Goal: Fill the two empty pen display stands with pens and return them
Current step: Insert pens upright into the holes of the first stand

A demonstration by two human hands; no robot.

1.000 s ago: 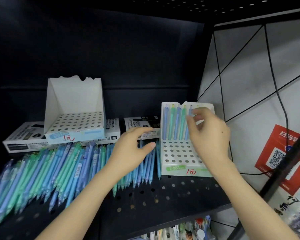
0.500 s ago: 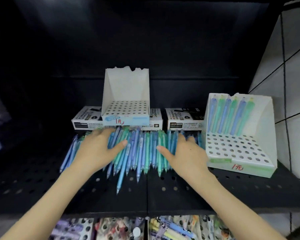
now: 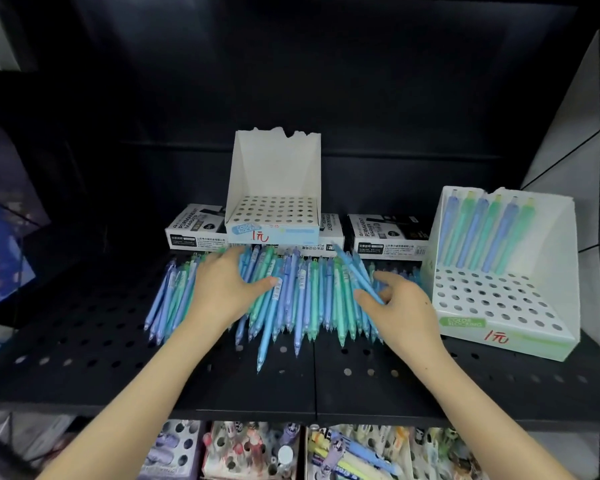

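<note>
Your L hand (image 3: pixel 227 289) lies palm-down on the L part of the loose pens (image 3: pixel 305 299), which are spread in a blue-and-green row across the black perforated shelf (image 3: pixel 84 341), tips toward you. The fingers of that hand are straight and splayed, thumb out to the R, pressing on the pens w/o gripping any. Behind the row, at the back of the shelf, sit marker boxes (image 3: pixel 194 230), and the empty stand (image 3: pixel 274 188) rests on top of them near the middle: white card, torn top edge, every hole vacant, "1元" in red on its front lip. R of centre, your R hand (image 3: pixel 404 308) is over the R end of the row w/ fingers curled; thumb and forefinger pinch the near end of a blue pen (image 3: pixel 355 271) that lies askew across the others, far end pointing back-L. Just beside that hand, at the R end of the shelf, stands the second stand (image 3: pixel 499 336), turned slightly, w/ six pens (image 3: pixel 482 233) upright in its back row only, blue and green alternating; the other holes are unfilled.
</note>
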